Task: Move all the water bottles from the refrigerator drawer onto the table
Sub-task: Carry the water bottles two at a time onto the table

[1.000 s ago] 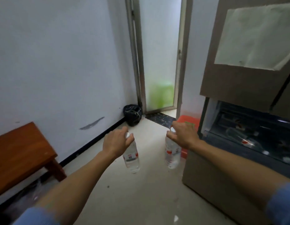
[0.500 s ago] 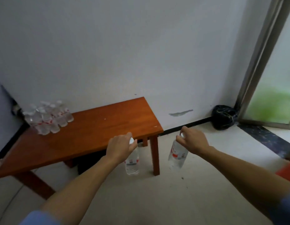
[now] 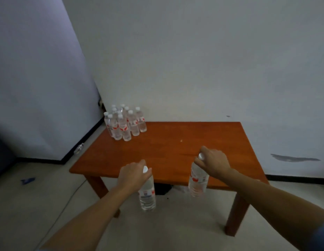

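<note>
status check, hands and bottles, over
Left hand grips left bottle at cap, right hand grips right bottle. Both hang at near edge of table, not set down. Bottle cluster at far-left corner.

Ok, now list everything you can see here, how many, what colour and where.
table: one, orange-brown wood, against the white wall.
standing bottles: about ten, clear with red labels, table's far left corner.
left bottle: one, clear, hanging before the table's front edge.
right bottle: one, clear, at the front edge.
blue scrap: one, floor at left.
grey smear: one, wall at right.
left hand, right hand: each grips its bottle's top.
</note>
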`<state>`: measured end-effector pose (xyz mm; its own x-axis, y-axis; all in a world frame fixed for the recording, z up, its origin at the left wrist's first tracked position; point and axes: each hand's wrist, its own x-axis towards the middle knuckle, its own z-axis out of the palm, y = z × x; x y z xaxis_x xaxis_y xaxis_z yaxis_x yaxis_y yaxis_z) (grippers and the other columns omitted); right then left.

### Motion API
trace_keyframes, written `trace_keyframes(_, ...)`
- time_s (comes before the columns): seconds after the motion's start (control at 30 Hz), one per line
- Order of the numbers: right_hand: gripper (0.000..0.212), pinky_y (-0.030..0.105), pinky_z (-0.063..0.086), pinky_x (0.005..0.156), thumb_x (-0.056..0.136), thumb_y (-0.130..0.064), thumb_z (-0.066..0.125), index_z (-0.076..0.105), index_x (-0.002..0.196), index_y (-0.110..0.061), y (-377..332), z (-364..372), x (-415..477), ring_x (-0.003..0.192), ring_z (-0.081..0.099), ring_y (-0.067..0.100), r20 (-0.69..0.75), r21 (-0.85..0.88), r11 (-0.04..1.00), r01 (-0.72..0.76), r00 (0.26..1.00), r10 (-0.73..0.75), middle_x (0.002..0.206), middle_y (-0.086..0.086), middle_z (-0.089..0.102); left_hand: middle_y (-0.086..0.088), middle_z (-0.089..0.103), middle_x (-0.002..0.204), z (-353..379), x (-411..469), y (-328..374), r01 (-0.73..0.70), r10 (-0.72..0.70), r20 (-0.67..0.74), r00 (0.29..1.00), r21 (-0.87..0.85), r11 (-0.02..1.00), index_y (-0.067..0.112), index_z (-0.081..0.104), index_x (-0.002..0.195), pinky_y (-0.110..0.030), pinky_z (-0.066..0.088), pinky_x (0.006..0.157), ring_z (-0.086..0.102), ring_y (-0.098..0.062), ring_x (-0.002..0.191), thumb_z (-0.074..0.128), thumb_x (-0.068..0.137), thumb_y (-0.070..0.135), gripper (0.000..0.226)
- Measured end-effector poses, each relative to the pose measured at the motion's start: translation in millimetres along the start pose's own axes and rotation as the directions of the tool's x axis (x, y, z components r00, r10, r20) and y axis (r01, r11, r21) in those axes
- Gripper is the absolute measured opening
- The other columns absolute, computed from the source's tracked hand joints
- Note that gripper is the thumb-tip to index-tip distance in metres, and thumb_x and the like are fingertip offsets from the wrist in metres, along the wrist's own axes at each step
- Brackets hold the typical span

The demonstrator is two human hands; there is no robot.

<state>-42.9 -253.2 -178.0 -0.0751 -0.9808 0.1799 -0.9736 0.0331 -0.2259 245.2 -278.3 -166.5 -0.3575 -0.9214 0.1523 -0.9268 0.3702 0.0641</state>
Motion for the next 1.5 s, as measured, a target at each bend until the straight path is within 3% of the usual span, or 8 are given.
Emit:
trace_keyframes(0.1,0.035,0.018,0.037,0.048,0.095,-0.053,0.047,0.051,0.104,-0.019,-11,14,70,0.061,0.05,0.007,0.012,0.008,0.998,0.06,0.998,-0.06,0.08,-0.006,0.056,0.008,0.056,0.069,3,40,-27,0.088,-0.088,-0.015,0.996,0.001,0.996,0.024,0.049,0.086,-0.025,0.04,0.054,0.055,-0.01,0.061,0.043,0.094,0.05,0.029)
trace_keyframes(0.3,0.035,0.019,0.043,0.05,0.096,-0.05,0.047,0.052,0.104,-0.016,-46,40,178,0.065,0.056,0.01,0.042,0.042,0.99,0.135,0.99,-0.137,0.082,-0.004,0.058,0.011,0.052,0.069,12,95,-79,0.258,-0.259,-0.026,0.965,-0.057,0.965,0.028,0.045,0.088,-0.017,0.032,0.05,0.05,-0.003,0.059,0.044,0.095,0.05,0.023)
trace_keyframes(0.43,0.033,0.024,0.053,0.058,0.095,-0.049,0.049,0.053,0.104,-0.017,-73,67,240,0.067,0.06,0.011,0.048,0.071,0.986,0.149,0.987,-0.152,0.083,-0.004,0.059,0.01,0.051,0.068,23,140,-123,0.272,-0.275,-0.025,0.961,-0.084,0.959,0.028,0.046,0.085,-0.015,0.035,0.053,0.051,-0.003,0.06,0.044,0.095,0.05,0.024)
trace_keyframes(0.57,0.033,0.03,0.057,0.064,0.094,-0.049,0.05,0.054,0.103,-0.017,-99,104,301,0.069,0.061,0.012,0.058,0.069,0.988,0.139,0.988,-0.143,0.085,-0.002,0.062,0.01,0.052,0.069,45,189,-175,0.235,-0.237,-0.003,0.972,-0.107,0.966,0.027,0.048,0.086,-0.016,0.031,0.052,0.049,-0.004,0.059,0.045,0.095,0.048,0.024)
trace_keyframes(0.87,0.03,0.025,0.045,0.067,0.094,-0.044,0.054,0.054,0.108,-0.018,-161,152,433,0.082,0.055,0.014,0.092,0.118,0.992,0.053,0.994,-0.064,0.105,0.0,0.06,0.005,0.063,0.101,63,326,-274,0.007,-0.004,0.016,1.0,-0.222,0.975,0.023,0.053,0.107,-0.032,0.052,0.075,0.061,-0.014,0.085,0.048,0.095,0.042,0.023)
trace_keyframes(1.07,0.033,0.031,0.052,0.086,0.096,-0.039,0.052,0.052,0.122,-0.019,-175,174,495,0.101,0.055,0.019,0.105,0.147,0.987,0.058,0.992,-0.074,0.119,0.005,0.051,0.0,0.061,0.115,88,409,-298,-0.085,0.1,0.076,0.992,-0.171,0.982,0.019,0.05,0.118,-0.033,0.053,0.076,0.062,-0.017,0.09,0.044,0.098,0.041,0.03)
trace_keyframes(1.23,0.032,0.031,0.047,0.085,0.095,-0.036,0.055,0.05,0.123,-0.02,-173,199,541,0.105,0.053,0.022,0.167,0.147,0.984,0.096,0.978,-0.121,0.117,0.007,0.049,-0.006,0.049,0.139,105,452,-297,-0.113,0.133,0.117,0.984,-0.164,0.98,0.018,0.034,0.142,-0.035,0.048,0.091,0.056,-0.023,0.116,0.041,0.1,0.04,0.047)
trace_keyframes(1.5,0.037,0.03,0.042,0.083,0.095,-0.035,0.053,0.046,0.128,-0.02,-169,234,587,0.11,0.048,0.024,0.227,0.207,0.968,0.144,0.955,-0.191,0.12,0.008,0.045,-0.004,0.054,0.13,130,495,-301,-0.184,0.2,0.186,0.962,-0.1,0.978,0.019,0.041,0.135,-0.033,0.05,0.083,0.058,-0.021,0.106,0.041,0.1,0.036,0.039)
